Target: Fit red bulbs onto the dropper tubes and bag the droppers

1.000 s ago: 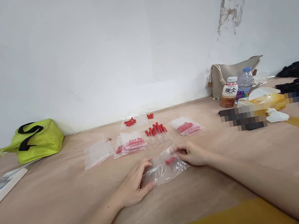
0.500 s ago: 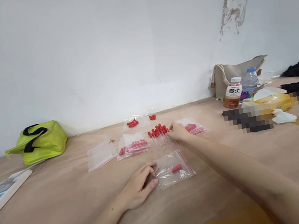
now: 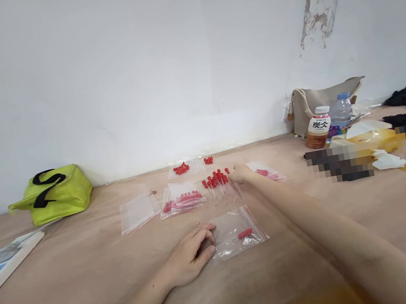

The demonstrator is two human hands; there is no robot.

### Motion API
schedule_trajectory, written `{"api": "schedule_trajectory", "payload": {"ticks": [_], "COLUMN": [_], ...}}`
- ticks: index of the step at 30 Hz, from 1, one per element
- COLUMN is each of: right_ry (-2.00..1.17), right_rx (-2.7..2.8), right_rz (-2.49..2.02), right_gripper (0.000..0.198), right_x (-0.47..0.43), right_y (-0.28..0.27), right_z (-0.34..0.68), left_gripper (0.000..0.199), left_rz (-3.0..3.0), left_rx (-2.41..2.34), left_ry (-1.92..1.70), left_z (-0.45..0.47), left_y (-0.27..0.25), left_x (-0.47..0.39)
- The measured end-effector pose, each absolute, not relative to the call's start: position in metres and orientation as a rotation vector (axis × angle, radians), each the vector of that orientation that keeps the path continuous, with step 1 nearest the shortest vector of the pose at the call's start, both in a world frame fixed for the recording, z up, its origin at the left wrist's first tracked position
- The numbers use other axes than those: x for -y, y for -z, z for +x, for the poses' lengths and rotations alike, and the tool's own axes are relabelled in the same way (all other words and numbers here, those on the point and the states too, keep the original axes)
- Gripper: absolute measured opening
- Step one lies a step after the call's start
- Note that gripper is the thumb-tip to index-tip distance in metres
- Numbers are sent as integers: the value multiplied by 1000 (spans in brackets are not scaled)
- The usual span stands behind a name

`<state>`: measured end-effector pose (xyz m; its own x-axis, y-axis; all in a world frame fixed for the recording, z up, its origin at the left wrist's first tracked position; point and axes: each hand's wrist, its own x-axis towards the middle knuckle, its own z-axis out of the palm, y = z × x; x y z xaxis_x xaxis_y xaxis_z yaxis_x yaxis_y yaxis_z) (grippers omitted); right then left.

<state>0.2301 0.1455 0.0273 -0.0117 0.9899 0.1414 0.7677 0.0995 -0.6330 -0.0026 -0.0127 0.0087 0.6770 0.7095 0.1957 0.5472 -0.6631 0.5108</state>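
Observation:
My left hand (image 3: 195,253) lies on the table with its fingers curled, thumb and fingertips holding the left edge of a clear zip bag (image 3: 226,226). Inside that bag is a dropper with a red rubber bulb (image 3: 245,233). Further off, my right hand (image 3: 241,172) has its fingertips pinched at the right side of a fanned group of red-bulbed droppers (image 3: 218,181). One dropper (image 3: 227,171) is at those fingertips, partly hidden. Filled zip bags (image 3: 183,200) are stacked left of the group, and another filled bag (image 3: 267,172) lies behind my right wrist.
Flat zip bags (image 3: 139,213) lie to the left. Near the wall is a clear bag with red bulbs (image 3: 181,168). A lime-green bag (image 3: 61,193) and a power strip (image 3: 10,259) are at left; bottles (image 3: 317,127), a tissue pack (image 3: 373,137) and a grey bag (image 3: 318,95) at right.
My right hand has shifted slightly right at the edge of the dropper group. The bag's dropper sits a little lower in view; my left hand stays at the bag's edge.

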Motion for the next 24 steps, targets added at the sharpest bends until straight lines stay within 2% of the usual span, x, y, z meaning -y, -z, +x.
{"api": "schedule_trajectory", "payload": {"ticks": [6, 8, 15, 19, 21, 24], "right_ry": [-798, -904, -1040, -1209, -1291, -1345], "right_rx": [1640, 1466, 1157, 1053, 1071, 1283], "right_rz": [-1444, -1307, -1129, -1053, -1035, -1052], "right_gripper": [57, 59, 53, 31, 25, 29], "right_x": [-83, -65, -47, -40, -35, -29], "right_y": [-11, 3, 28, 26, 24, 22], "right_z": [270, 279, 275, 268, 269, 279], "left_gripper": [29, 31, 35, 39, 40, 41], "left_rz": [2563, 2572, 2574, 2558, 2549, 2539], "left_rx": [-988, -987, -1000, -1028, -1034, -1030], "left_ry": [-474, -471, -464, -465, -463, -474], "left_z": [-4, -3, -3, -3, -3, -2], "left_y": [-7, -6, -6, -7, -7, -6], "left_x": [12, 11, 11, 13, 12, 12]}}
